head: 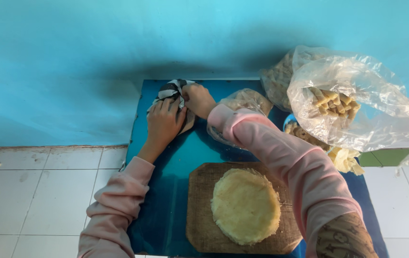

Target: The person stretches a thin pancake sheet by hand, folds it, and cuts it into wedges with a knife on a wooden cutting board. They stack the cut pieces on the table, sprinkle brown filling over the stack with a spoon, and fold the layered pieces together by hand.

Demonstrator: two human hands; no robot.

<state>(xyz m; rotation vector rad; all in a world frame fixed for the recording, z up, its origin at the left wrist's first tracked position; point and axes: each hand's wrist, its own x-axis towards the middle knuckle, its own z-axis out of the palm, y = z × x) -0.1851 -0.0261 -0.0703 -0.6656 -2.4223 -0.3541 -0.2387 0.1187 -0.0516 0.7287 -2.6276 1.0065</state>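
Left hand (164, 122) lies flat, fingers extended, on a black-and-white striped cloth (172, 90). Right hand (198, 99) is closed, gripping the same cloth beside it.

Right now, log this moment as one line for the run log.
left hand: pressing striped cloth | right hand: gripping same cloth | dough disc: on wooden board, untouched | plastic bag of rolled snacks: right, apart
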